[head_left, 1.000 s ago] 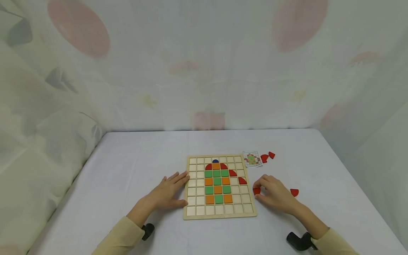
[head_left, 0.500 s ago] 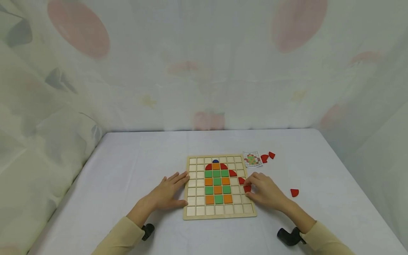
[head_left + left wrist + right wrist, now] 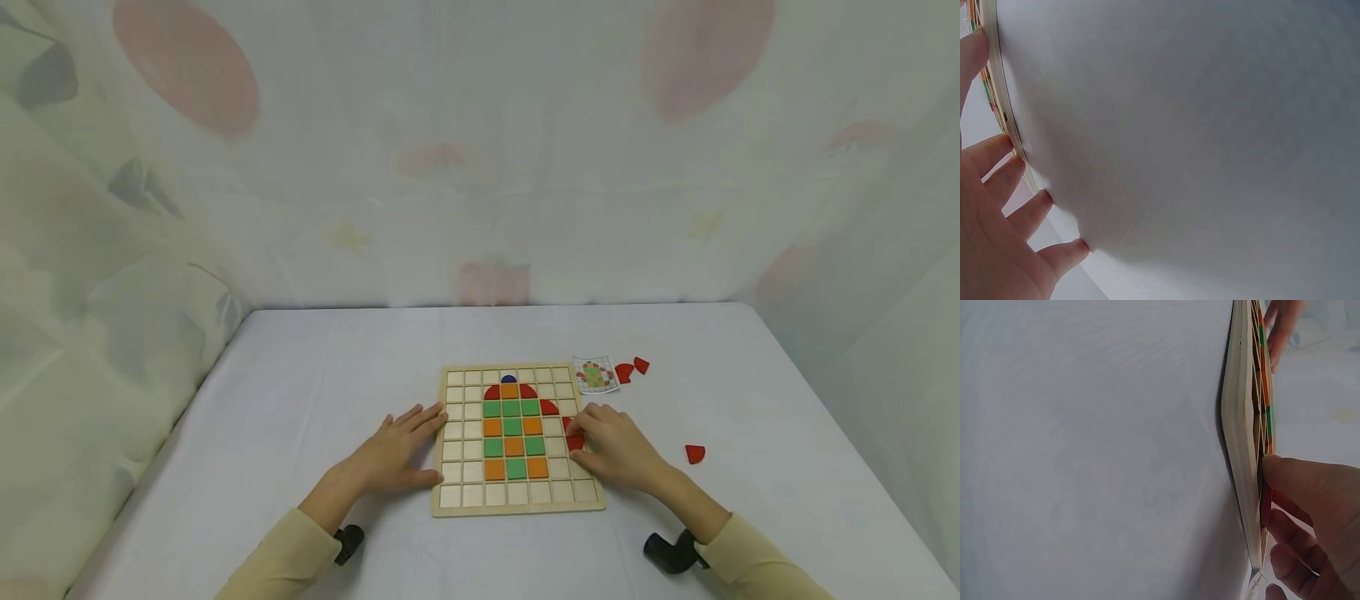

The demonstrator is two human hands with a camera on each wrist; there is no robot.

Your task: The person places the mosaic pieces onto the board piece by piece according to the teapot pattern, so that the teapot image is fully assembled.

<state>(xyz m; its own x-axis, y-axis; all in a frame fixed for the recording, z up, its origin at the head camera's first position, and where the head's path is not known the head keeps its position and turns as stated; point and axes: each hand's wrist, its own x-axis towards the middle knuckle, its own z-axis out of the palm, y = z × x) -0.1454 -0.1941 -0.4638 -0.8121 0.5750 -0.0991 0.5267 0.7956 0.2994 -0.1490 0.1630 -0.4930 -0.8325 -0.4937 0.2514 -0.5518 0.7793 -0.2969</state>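
A wooden grid board (image 3: 517,511) lies on the table, with green, orange, red and blue tiles in its cells. My left hand (image 3: 390,454) lies with straight, spread fingers against the board's left edge. Over the right side of the board, my right hand (image 3: 618,450) pinches a red quarter-circle tile (image 3: 575,442) between thumb and fingers. In the right wrist view that red tile (image 3: 1265,503) is down at the grid, partly covered by the fingers. Just above it, another red tile is mostly hidden behind the fingertips.
A small printed pattern card (image 3: 596,375) touches the board's upper right corner. Beside it lie two loose red tiles, one (image 3: 624,372) nearer the card and one (image 3: 641,365) farther off. A third loose red tile (image 3: 695,454) is right of my right hand.
My right hand has moved left from the table beside the board, carrying the red tile onto the board's right column. My left hand has stayed in place.
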